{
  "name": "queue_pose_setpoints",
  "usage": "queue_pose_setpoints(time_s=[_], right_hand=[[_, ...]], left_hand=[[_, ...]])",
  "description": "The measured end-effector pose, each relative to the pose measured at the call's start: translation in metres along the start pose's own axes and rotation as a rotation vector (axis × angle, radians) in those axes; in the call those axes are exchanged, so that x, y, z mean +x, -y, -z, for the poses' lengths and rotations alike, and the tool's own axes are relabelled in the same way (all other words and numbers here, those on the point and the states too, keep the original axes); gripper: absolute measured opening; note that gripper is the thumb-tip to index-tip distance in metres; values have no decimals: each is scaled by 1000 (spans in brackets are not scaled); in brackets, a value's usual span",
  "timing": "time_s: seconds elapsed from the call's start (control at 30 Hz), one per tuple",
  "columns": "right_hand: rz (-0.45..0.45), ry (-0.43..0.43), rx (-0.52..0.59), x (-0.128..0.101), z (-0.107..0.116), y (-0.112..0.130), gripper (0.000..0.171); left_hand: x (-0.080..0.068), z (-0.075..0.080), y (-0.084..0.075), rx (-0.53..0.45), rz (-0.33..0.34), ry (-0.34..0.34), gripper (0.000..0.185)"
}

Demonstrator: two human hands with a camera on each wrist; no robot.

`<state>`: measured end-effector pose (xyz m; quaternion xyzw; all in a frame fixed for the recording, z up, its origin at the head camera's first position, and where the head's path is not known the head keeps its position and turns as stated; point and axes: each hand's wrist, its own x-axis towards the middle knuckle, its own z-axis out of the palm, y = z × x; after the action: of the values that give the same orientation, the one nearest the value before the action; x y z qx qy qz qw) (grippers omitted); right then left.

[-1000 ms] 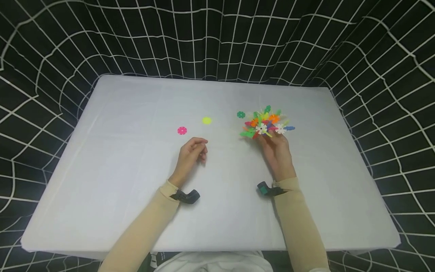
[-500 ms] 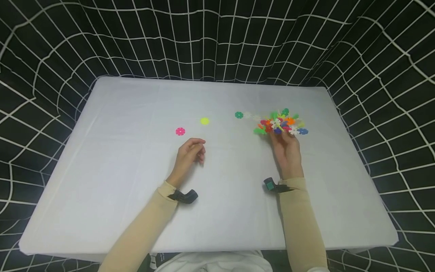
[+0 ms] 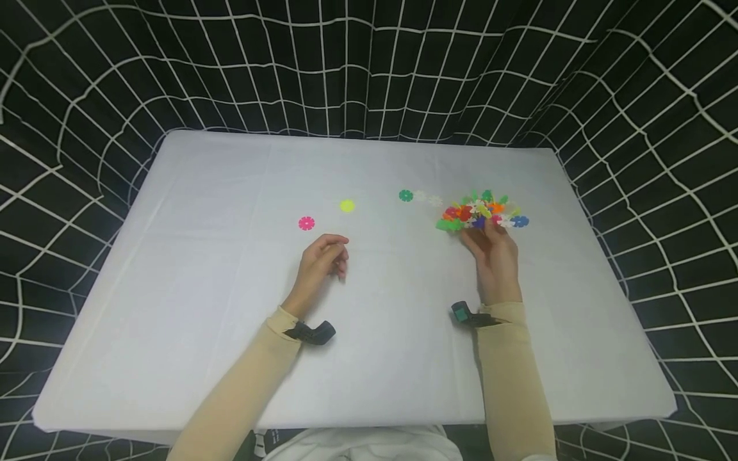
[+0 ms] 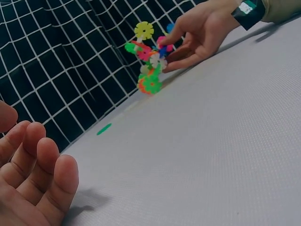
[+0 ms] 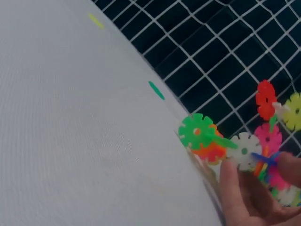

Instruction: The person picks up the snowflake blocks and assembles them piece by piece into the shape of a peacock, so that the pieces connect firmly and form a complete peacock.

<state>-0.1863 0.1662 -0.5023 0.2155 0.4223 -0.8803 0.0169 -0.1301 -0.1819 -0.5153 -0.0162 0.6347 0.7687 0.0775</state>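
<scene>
A many-coloured cluster of interlocked snowflake discs [image 3: 481, 210] is in my right hand [image 3: 496, 259], whose thumb and fingers grip its near side. The right wrist view shows green, white, pink and red notched discs [image 5: 196, 132] joined at angles beside the fingertips. My left hand [image 3: 323, 262] rests on the table with loosely curled fingers and holds nothing. Nearest to it lies a pink disc [image 3: 307, 223], with a yellow disc [image 3: 347, 205] further right. A green disc [image 3: 406, 195] lies left of the cluster, followed by two faint white discs [image 3: 427, 197].
A white cloth covers the table [image 3: 230, 192]. Black curtain with white netting [image 3: 323, 70] stands round its back and sides. Each wrist wears a dark camera band [image 3: 314, 333].
My right hand has moved to the right with the cluster, and the white discs beside the green one have come into view. My left hand has stayed in place.
</scene>
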Motion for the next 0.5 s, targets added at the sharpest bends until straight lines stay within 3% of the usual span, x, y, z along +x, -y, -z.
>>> queue_pose_setpoints(time_s=[0.33, 0.5], right_hand=[[-58, -111, -171, -7, 4, 12, 42], [-102, -122, -377, -15, 11, 26, 46]], left_hand=[[-1, 1, 0, 2, 3, 7, 30], [0, 1, 2, -6, 6, 11, 31]])
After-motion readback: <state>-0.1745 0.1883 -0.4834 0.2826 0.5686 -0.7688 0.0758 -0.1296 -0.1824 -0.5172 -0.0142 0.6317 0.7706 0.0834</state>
